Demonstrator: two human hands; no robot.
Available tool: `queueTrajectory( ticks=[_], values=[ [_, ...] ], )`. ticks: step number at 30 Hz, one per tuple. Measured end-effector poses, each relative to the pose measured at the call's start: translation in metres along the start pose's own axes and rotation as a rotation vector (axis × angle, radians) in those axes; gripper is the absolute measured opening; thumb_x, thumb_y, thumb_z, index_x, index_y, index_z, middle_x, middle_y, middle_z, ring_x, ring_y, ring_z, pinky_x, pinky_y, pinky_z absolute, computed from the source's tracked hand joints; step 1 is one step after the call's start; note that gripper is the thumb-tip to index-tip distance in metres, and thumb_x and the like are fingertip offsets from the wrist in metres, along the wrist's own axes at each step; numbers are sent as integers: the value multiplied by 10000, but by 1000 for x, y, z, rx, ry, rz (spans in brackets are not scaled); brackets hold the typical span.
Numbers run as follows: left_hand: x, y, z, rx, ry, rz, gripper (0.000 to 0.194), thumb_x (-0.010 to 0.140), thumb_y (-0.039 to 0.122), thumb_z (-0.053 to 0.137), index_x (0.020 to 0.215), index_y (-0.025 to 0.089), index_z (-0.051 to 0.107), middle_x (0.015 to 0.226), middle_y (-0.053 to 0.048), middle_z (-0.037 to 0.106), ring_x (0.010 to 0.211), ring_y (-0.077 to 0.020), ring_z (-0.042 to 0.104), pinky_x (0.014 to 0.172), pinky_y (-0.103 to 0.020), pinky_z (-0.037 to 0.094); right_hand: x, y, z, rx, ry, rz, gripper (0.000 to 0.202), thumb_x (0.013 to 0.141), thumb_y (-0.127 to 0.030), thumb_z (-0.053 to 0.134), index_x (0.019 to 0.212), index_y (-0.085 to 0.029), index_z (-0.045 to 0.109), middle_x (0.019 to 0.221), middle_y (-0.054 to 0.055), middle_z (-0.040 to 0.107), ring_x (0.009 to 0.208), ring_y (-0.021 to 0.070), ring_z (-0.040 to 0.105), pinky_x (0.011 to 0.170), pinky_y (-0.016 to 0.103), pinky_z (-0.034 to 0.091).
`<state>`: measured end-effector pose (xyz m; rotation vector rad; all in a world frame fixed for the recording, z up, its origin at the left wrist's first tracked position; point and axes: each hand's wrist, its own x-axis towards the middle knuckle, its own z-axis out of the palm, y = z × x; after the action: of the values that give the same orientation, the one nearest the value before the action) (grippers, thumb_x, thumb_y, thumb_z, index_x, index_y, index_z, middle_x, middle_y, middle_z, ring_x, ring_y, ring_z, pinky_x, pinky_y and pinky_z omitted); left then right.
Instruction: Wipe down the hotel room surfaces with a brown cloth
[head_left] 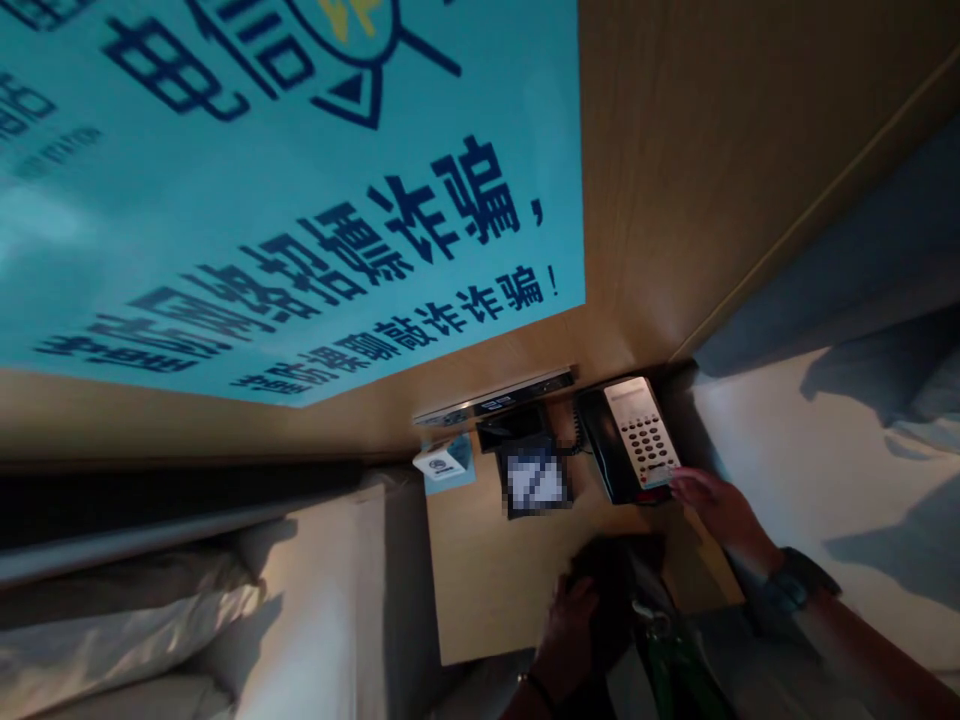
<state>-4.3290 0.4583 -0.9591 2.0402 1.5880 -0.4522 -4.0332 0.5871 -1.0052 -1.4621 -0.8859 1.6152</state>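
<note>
A desk telephone (646, 432) with a black handset and a pale keypad panel lies at the far right of a small wooden bedside table (472, 570). My right hand (709, 505) reaches to the near right corner of the phone, its fingers stretched out and touching that corner. Close to the table's front edge, my left hand (570, 615) curls its fingers on a dark, soft-looking bag (619, 575). A shiny green object (679, 665) shows beside the bag; its kind is unclear in the dim light.
Behind the phone, a panel with sockets and switches (495, 400) runs along the wooden wall. A small white box (444, 460) and a black holder with a blurred-out card (536, 480) stand on the table. White beds (307, 600) flank it. A blue poster (337, 220) hangs above.
</note>
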Motion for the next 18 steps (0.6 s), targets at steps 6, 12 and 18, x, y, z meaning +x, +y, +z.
queueTrajectory(
  ticks=[6, 12, 18],
  values=[
    [-60, -81, -43, -93, 178, -329, 525, 692, -22, 377, 1099, 131, 673, 1198, -109, 639, 1106, -221, 588, 987, -383, 494, -9, -20, 53, -115, -174, -138, 414, 879, -527, 453, 1067, -194, 613, 1007, 100, 690, 911, 236, 667, 819, 388, 561],
    [-67, -103, -61, 23, 323, -322, 691, 694, 159, 599, 1372, 189, 470, 1533, -114, 268, 1368, -338, 290, 1064, -508, 372, -11, -31, 128, -387, -309, -355, 330, 920, -311, 403, 1150, -183, 603, 1063, 97, 677, 926, 207, 657, 835, 361, 541],
    [-56, -115, -46, 129, 179, -337, 822, 672, 64, 586, 1431, 300, 375, 1556, -48, 234, 1345, -380, 278, 987, -521, 420, -13, -30, 176, -567, -319, -451, 346, 859, -177, 450, 1161, -179, 618, 1163, 92, 632, 1064, 229, 591, 969, 415, 460]
  ],
)
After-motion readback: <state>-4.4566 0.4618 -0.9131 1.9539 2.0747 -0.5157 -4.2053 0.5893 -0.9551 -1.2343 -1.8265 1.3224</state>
